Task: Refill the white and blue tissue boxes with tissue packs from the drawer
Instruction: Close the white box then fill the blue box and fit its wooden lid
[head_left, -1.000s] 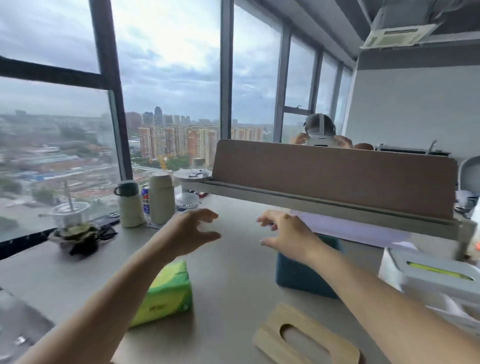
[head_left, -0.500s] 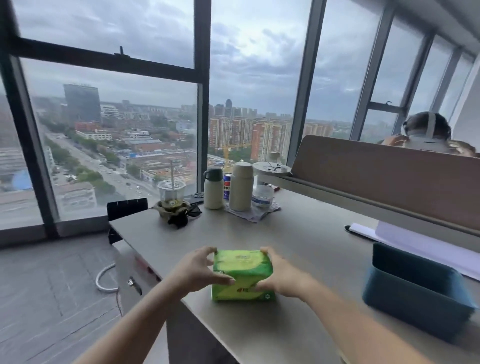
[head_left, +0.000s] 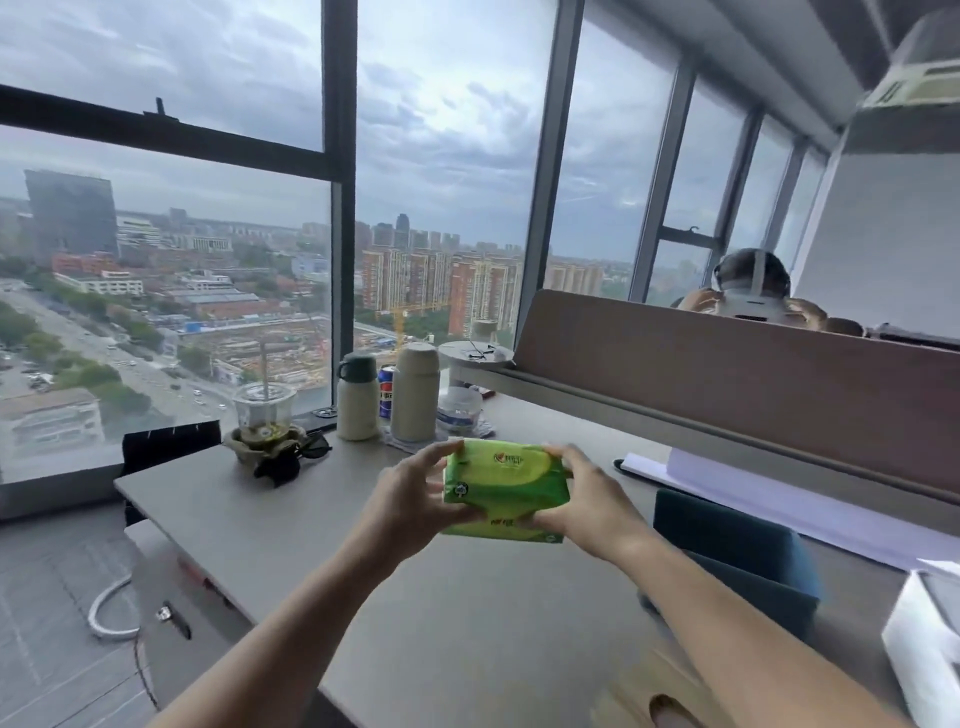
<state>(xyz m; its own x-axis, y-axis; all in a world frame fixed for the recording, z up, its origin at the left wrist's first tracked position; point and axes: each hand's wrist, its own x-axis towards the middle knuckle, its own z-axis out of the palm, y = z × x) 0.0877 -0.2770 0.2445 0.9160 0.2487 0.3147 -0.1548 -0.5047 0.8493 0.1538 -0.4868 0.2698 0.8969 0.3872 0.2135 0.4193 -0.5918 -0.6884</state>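
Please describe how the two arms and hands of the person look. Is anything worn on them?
Both forearms are bare from the bottom edge of the picture up to the wrists: no sleeve shows. The left hand and the right hand wear no gloves. I see no watch, bracelet or ring, though small details are blurred. The fingers look slim, with short nails.

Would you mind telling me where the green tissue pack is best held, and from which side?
By its two short ends, one hand from each side, as the left hand and right hand do now: the green tissue pack is a soft, wide block lying flat, so an end-to-end grip steadies it.
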